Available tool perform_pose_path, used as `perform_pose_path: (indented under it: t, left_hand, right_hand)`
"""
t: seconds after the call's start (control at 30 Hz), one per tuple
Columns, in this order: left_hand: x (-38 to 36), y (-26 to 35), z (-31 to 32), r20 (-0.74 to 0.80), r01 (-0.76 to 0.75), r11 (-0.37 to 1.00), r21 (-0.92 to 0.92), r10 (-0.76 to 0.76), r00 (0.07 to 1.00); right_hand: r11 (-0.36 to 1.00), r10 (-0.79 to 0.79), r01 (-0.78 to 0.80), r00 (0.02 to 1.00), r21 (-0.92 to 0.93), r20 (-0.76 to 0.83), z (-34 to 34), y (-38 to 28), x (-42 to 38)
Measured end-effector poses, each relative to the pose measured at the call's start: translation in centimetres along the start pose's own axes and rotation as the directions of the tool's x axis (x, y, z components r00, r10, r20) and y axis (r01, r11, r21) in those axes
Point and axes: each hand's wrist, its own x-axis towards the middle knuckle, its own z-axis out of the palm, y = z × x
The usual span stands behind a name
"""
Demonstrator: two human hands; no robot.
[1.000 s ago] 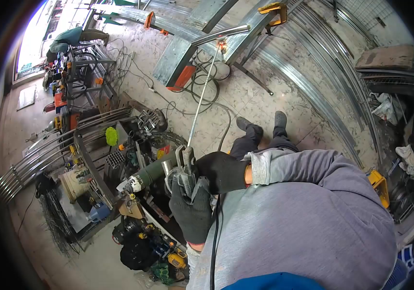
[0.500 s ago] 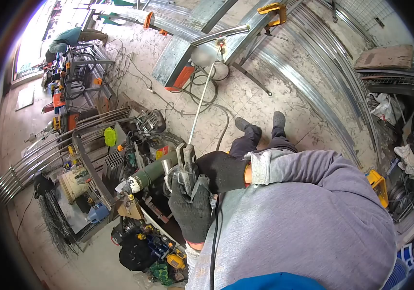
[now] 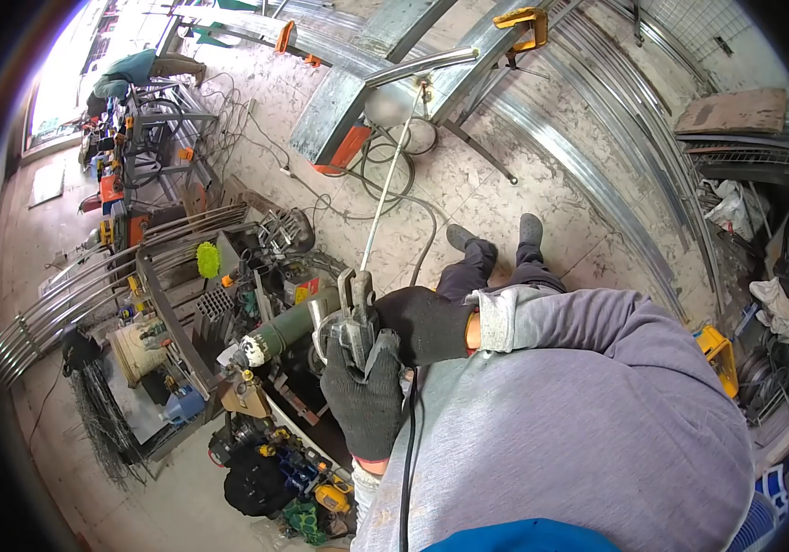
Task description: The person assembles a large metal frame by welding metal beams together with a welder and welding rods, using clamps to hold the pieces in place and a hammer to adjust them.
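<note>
A pale, thin rod (image 3: 383, 198) runs from a metal clamp-like tool (image 3: 354, 317) up to a joint in the grey metal frame (image 3: 325, 115), where a small reddish spot shows. My left hand (image 3: 364, 400), in a dark grey glove, is closed round the lower part of the tool. Against the tool's right side is my right hand (image 3: 422, 327), in a black glove, closed on it with its fingertips hidden. A black cable (image 3: 406, 469) hangs below both hands.
An orange clamp (image 3: 525, 26) grips the frame. Looped cable (image 3: 399, 175) lies on the floor near my feet. At the left are a green cylinder (image 3: 282, 333), long metal tubes (image 3: 91, 276) and power tools. Long metal strips (image 3: 587, 175) lie at the right.
The glow at the rod's far end is fainter. My view has shifted very slightly; both hands keep their hold on the tool.
</note>
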Motion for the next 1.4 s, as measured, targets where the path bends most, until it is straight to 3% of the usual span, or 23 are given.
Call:
perform_pose_path:
  t: [0.2,0.5,0.57,0.63,0.67,0.7,0.77,0.8,0.87,0.9,0.93,0.97,1.0,1.03,1.1,1.13,1.17,1.2,1.23,1.27,1.3,1.37,1.4]
  left_hand:
    - [0.1,-0.6,-0.1,0.013,0.039,0.999,-0.012,-0.039,0.999]
    - [0.2,0.0,-0.1,0.025,0.037,0.999,-0.004,-0.037,0.999]
    - [0.3,0.1,-0.1,0.008,0.006,1.000,-0.015,-0.006,1.000]
    - [0.3,-0.1,-0.1,0.020,0.009,1.000,-0.007,-0.009,1.000]
    - [0.4,-0.2,-0.2,0.033,0.011,1.000,0.002,-0.011,0.999]
    - [0.3,-0.5,-0.2,0.032,0.011,1.000,0.001,-0.011,0.999]
    - [0.2,-1.3,-0.2,0.049,-0.215,0.973,0.087,0.211,0.976]
    - [0.1,-1.1,-0.2,0.047,-0.214,0.973,0.087,0.210,0.976]
    - [0.2,-0.3,-0.3,0.063,0.046,0.999,-0.016,-0.045,0.997]
    - [0.1,-0.4,-0.3,0.062,0.048,0.999,-0.015,-0.047,0.997]
    - [0.0,-0.9,-0.3,0.001,0.019,1.000,-0.003,-0.019,1.000]
    - [-0.2,-1.5,-0.1,-0.060,-0.008,1.000,0.010,0.009,0.998]
    - [-0.5,-2.7,0.3,-0.125,-0.007,0.980,-0.197,-0.018,0.992]
    - [-0.9,-2.7,0.2,-0.119,-0.004,0.980,-0.197,-0.020,0.993]
    - [-1.4,-2.9,0.1,-0.284,0.030,0.949,-0.315,-0.125,0.951]
    - [-1.1,-3.6,-0.1,-0.271,0.096,0.796,-0.597,-0.314,0.910]
    - [-1.3,-4.8,-0.6,-0.273,0.096,0.795,-0.599,-0.315,0.909]
    - [-2.0,-6.3,-1.4,-0.314,0.107,0.987,-0.123,-0.141,0.939]
    - [-2.4,-7.7,-2.0,-0.259,0.074,0.920,0.385,0.031,0.965]
    - [-2.4,-8.7,-2.4,-0.266,-0.017,0.917,0.399,0.134,0.955]
    - [-2.5,-8.7,-2.3,-0.265,-0.016,0.918,0.395,0.131,0.955]
    - [-2.6,-8.5,-2.2,-0.262,-0.036,0.690,0.723,0.322,0.910]
    - [-1.7,-7.7,-2.7,-0.126,-0.189,0.604,0.774,0.440,0.889]
  right_hand:
    - [0.999,0.017,-0.015,0.999,-0.048,0.038,0.0,0.1,0.1]
    - [0.999,-0.025,0.024,0.999,-0.029,-0.031,-0.1,-0.1,0.1]
    - [0.979,0.181,-0.163,0.970,-0.118,0.161,-1.4,-1.4,0.7]
    - [0.998,0.027,-0.028,1.000,-0.048,-0.013,-0.6,-0.9,0.7]
    - [0.982,0.160,-0.147,0.981,-0.118,0.108,-0.6,-0.8,0.6]
    - [0.907,0.420,-0.377,0.841,-0.189,0.341,-3.5,-4.2,2.1]
    - [0.932,0.360,-0.324,0.877,-0.162,0.318,-3.5,-3.9,1.9]
    - [0.961,0.272,-0.251,0.935,-0.120,0.226,-2.0,-2.2,1.4]
    - [0.993,0.120,-0.120,0.992,-0.007,0.036,-0.4,-0.4,0.3]
    - [0.921,0.387,-0.340,0.843,-0.189,0.373,-4.2,-4.3,2.2]
    - [0.985,0.148,-0.161,0.971,0.057,0.188,-2.3,-2.1,1.3]
    - [0.965,-0.066,0.079,0.996,0.252,-0.059,-0.5,0.1,0.3]
    - [0.999,0.038,-0.038,0.999,0.014,0.004,-0.6,-0.2,0.7]
    - [0.999,0.043,-0.043,0.999,0.015,0.002,-1.4,-1.2,1.2]
    - [0.970,0.244,-0.243,0.960,-0.027,0.134,-2.9,-2.8,1.9]
    - [0.983,0.184,-0.183,0.981,-0.032,0.062,-2.8,-2.8,1.8]
    - [0.983,0.184,-0.182,0.981,-0.034,0.065,-2.9,-2.6,1.7]
    - [0.985,0.168,-0.165,0.985,-0.055,0.050,-3.1,-2.2,1.5]
    - [0.986,0.153,-0.150,0.988,-0.077,0.034,-3.3,-1.7,1.3]
    - [0.985,0.156,-0.153,0.987,-0.078,0.034,-3.6,-1.1,0.9]
    - [0.980,0.162,-0.159,0.987,-0.121,0.013,-4.1,-0.3,0.4]
    - [0.961,0.205,-0.196,0.978,-0.195,0.025,-6.2,1.1,-1.0]
    - [0.953,0.082,-0.099,0.994,-0.287,-0.069,-6.3,3.7,-2.4]
